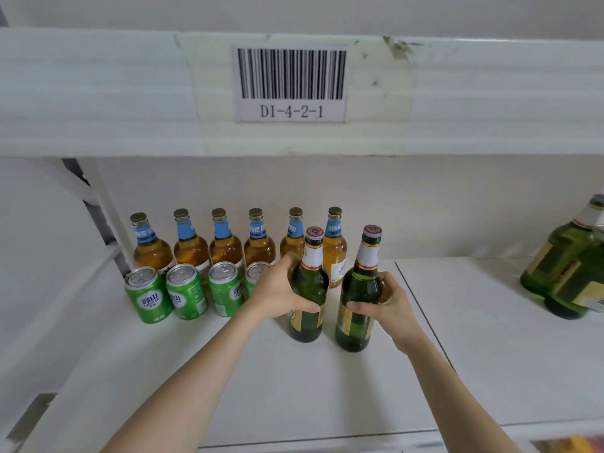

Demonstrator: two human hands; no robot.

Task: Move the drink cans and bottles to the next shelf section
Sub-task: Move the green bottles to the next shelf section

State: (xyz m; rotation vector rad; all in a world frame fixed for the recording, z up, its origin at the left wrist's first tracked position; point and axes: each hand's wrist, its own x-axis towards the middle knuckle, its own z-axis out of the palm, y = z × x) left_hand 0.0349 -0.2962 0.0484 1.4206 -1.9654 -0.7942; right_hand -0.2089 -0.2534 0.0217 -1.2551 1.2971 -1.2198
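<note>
1. Head view: gripping the left green bottle (306, 326) round its shoulder with the left hand (277, 291), fingers curled over the far side and thumb laid across the near side.
2. Gripping the right green bottle (359, 282) at mid-body with the right hand (394, 302), thumb pressed along the top of the gold label, fingers wrapped round the right side.
3. Held upright, just beside each other without touching, bases down at the white shelf (294, 393). Impossible to tell whether resting or barely lifted.
4. Placed just left of the seam (420, 308) that divides this section from the next one to the right.
5. Along the far wall, a row of six amber bottles (225, 248) with blue neck labels, all upright.
6. Just nearer than that row, at left, four green cans (186, 292) standing in a line, the rightmost partly hidden behind the left hand.
7. On the next section, well apart at far right, blurred green bottles (568, 273) cut off by the frame edge.
8. Overhead, on the front edge of the upper shelf (98, 93), a taped barcode label (292, 83) reading D1-4-2-1.
</note>
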